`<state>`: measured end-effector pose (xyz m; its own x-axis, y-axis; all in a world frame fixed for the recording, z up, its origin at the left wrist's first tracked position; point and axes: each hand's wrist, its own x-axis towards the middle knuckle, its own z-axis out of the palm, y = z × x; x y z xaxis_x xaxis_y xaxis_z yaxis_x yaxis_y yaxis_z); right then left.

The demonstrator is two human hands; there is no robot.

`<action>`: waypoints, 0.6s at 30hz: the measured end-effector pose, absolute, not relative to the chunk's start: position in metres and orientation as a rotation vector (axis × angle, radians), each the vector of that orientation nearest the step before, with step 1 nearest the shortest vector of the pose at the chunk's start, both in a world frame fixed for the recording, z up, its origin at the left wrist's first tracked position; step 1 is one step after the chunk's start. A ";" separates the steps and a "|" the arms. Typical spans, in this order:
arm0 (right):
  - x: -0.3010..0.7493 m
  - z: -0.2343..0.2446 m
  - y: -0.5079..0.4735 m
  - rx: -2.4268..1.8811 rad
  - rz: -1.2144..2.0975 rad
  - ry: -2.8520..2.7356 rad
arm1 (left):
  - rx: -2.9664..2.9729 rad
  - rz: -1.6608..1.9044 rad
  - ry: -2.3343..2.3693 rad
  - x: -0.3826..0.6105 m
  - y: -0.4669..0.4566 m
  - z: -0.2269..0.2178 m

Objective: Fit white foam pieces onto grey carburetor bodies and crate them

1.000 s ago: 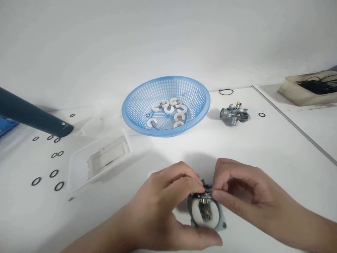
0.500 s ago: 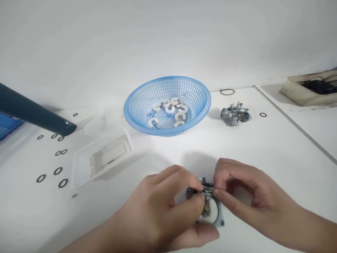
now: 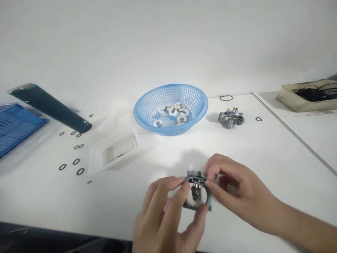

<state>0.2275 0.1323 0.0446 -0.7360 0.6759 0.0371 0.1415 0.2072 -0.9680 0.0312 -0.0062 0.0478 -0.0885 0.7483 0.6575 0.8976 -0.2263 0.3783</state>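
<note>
A grey metal carburetor (image 3: 210,203) lies low in the middle, its bowl side facing up. A white C-shaped float (image 3: 190,196) sits inside its round opening, around brass parts. My left hand (image 3: 168,211) grips the carburetor from the left, two fingertips at its upper left edge and the thumb at its lower rim. At the upper right edge, my right hand (image 3: 234,186) has thumb and index finger pinched together; whatever is between them is too small to make out. A second carburetor (image 3: 231,117) stands farther back on the table.
Behind my hands is a blue plastic basket (image 3: 142,121) with several white floats. To the left are a white tray (image 3: 96,160), several black rubber rings (image 3: 80,171), a dark green cylindrical object (image 3: 52,107) and a blue crate (image 3: 19,126). A bin (image 3: 292,102) of black rings stands right.
The view has shifted, showing more of the left side and the table's front edge. My left fingers have spread and drawn back from the float's hinge area, uncovering the brass parts.
</note>
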 end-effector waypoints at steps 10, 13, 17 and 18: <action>0.222 0.045 0.127 -0.657 1.521 -1.998 | -1.892 -1.305 -1.873 0.047 -0.018 0.044; 0.223 0.044 0.127 -0.649 1.538 -1.978 | -1.868 -1.300 -1.862 0.050 -0.016 0.046; 0.223 0.043 0.129 -0.660 1.566 -1.982 | -1.836 -1.261 -1.770 0.047 -0.009 0.049; 0.223 0.043 0.129 -0.666 1.566 -1.991 | -1.834 -1.248 -1.743 0.046 -0.007 0.049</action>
<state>0.2229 0.1290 0.0432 -0.7458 0.6593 0.0959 0.0622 0.2123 -0.9752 0.0455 -0.0071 0.0494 -0.1252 0.6434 0.7552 0.9221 -0.2054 0.3279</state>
